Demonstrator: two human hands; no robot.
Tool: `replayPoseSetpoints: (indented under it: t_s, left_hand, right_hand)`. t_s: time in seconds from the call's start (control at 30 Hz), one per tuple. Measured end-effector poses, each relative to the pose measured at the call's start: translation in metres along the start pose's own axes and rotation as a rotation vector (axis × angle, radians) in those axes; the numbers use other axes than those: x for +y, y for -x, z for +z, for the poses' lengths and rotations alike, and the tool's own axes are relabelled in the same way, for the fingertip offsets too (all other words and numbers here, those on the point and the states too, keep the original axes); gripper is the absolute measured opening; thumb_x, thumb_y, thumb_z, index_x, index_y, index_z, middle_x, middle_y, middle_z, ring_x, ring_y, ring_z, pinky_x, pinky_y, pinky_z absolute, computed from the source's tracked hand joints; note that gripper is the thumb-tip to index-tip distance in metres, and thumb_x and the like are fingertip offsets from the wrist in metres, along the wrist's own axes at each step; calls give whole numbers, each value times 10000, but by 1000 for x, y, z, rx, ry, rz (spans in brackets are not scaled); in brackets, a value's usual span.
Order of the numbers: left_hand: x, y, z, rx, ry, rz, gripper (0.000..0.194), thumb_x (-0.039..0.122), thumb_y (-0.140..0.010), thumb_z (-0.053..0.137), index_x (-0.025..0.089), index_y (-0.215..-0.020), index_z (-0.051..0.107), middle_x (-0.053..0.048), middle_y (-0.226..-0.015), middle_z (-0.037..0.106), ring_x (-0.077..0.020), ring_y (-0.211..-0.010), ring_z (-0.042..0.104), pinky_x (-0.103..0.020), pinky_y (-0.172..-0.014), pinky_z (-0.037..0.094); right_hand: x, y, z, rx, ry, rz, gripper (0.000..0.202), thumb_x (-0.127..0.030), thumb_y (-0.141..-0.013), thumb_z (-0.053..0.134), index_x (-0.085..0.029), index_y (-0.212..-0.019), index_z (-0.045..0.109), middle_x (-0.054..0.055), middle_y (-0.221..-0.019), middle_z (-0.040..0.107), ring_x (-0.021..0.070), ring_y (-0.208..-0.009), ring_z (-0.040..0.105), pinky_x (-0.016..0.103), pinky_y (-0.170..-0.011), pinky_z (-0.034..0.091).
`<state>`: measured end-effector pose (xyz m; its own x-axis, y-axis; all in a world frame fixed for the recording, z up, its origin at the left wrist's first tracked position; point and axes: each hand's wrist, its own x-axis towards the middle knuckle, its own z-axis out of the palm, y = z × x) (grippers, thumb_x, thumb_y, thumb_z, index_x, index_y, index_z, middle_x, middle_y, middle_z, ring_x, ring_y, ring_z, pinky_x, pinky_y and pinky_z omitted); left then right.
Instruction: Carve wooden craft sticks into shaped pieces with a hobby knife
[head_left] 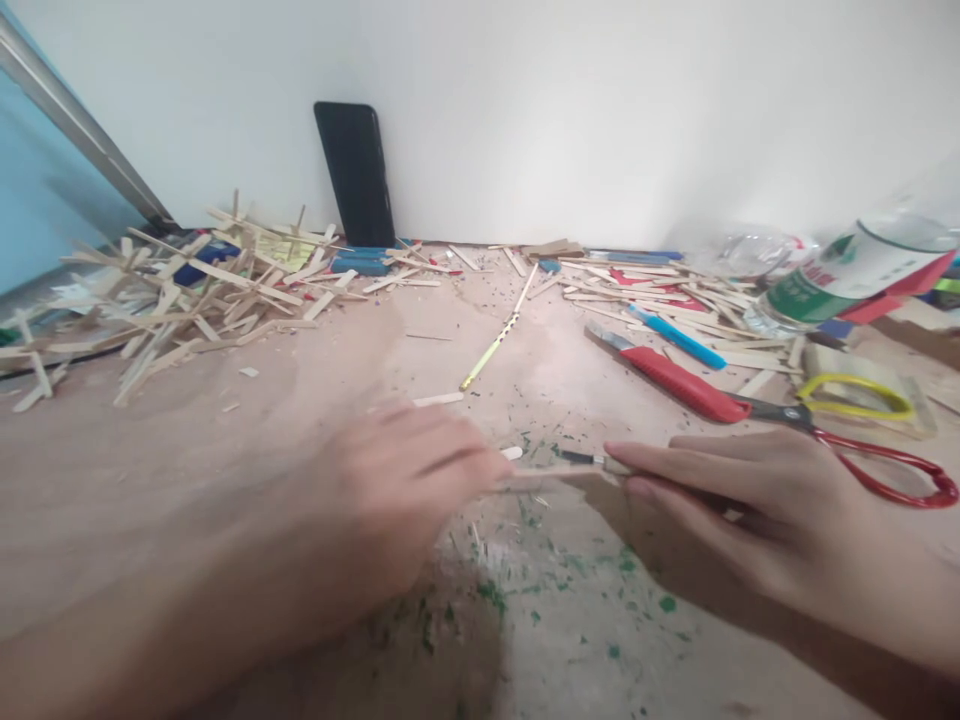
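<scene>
- Near, in the middle, the tabletop [585, 640] is strewn with green flecks [491, 595] and pale slivers; by these, some cutting or scraping is judged to be done.
- At the near left, the left hand [420, 490] is blurred, its fingers bent down at the left end of a thin wooden stick [547, 473]; whether the stick is gripped there cannot be told.
- At the near right, a craft knife [581, 457] is clamped between the thumb and fingers of the right hand [757, 490], with its dark blade pointed left.
- The stick is placed between the two hands, low over the tabletop, just on the near side of the blade. Along its visible length no break is seen, so a cut through it is judged not yet made; its ends are hidden.
- Farther right, scissors [889, 480] with red and yellow handles are laid partly under a red-handled blade [686, 385]; neither is held.
- In the middle beyond the hands, a pale yellow rod [484, 360] is left slanting away.
- At the far right, loose sticks [667, 290] are scattered beside a tilted bottle [840, 270]; these are judged to be unworked.
- At the far left, crossed sticks [217, 290] are heaped, some apparently joined and so judged done.
- Farthest, a phone [356, 170] is propped against the wall [562, 120].
</scene>
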<state>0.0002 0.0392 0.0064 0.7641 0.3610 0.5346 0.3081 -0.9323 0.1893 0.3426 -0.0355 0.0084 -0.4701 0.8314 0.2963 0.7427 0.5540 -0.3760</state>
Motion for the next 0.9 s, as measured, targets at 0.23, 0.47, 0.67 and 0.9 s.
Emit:
replayPoseSetpoints:
  t_s: [0.23, 0.47, 0.67, 0.9]
  left_hand:
    - [-2, -3, -7, 184, -42, -107, 227, 85, -1196, 627, 218, -1286, 787, -5, -1155, 840, -146, -1030, 778, -256, -948, 596]
    - [5, 2, -16, 20, -72, -142, 334, 117, -1218, 509, 295, -1387, 735, -7, -1260, 844, -207, -1076, 780, -340, -972, 595]
    - [3, 5, -6, 14, -7, -22, 299, 38, -1177, 528, 224, -1293, 731, -9, -1139, 831, -197, -1005, 743, -383, -942, 520]
    - [9, 10, 12, -212, 4, 236, 331, 77, -1208, 487, 173, -1039, 755, -40, -935, 735, -229, -831, 615, -445, -868, 445]
  right_hand:
    - [4, 0, 1, 65, 34, 25, 305, -282, -1170, 718, -327, -1447, 839, -20, -1144, 938, 189, -821, 881, 305, -664, 644]
    - [3, -2, 3, 15, -11, 72, 343, -288, -1168, 710, -298, -1487, 836, 9, -1084, 936, 191, -788, 877, 281, -598, 628]
    - [4, 1, 1, -33, 2, 126, 318, -338, -1166, 717, -290, -1437, 876, 55, -1196, 940, 256, -905, 916, 286, -582, 649]
    - [5, -3, 1, -8, 38, 69, 297, -374, -1194, 679, -282, -1377, 893, 32, -1158, 946, 207, -884, 912, 271, -683, 670]
